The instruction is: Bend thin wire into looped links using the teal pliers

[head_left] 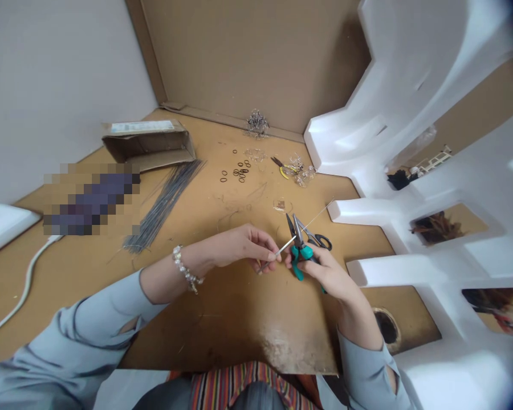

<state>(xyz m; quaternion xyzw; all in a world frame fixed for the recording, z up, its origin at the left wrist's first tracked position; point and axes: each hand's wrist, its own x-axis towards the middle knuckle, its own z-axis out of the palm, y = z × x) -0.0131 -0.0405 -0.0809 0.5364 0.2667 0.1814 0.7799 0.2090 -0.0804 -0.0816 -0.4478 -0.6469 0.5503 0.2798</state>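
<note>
Wire point(286, 246) ran slantwise through or across the nose of the teal-handled pliers point(306, 252), its long axis going from their near left to their far right; whether the jaws bit it could not be told. The left hand point(256, 248), just left of the pliers, was the nearer to its bright stretch, fingertips closed on it in a pinch, forearm angled from the near left. The right hand point(330, 274) had its grip wrapped around the pliers' handles, forearm slanting from the near right.
</note>
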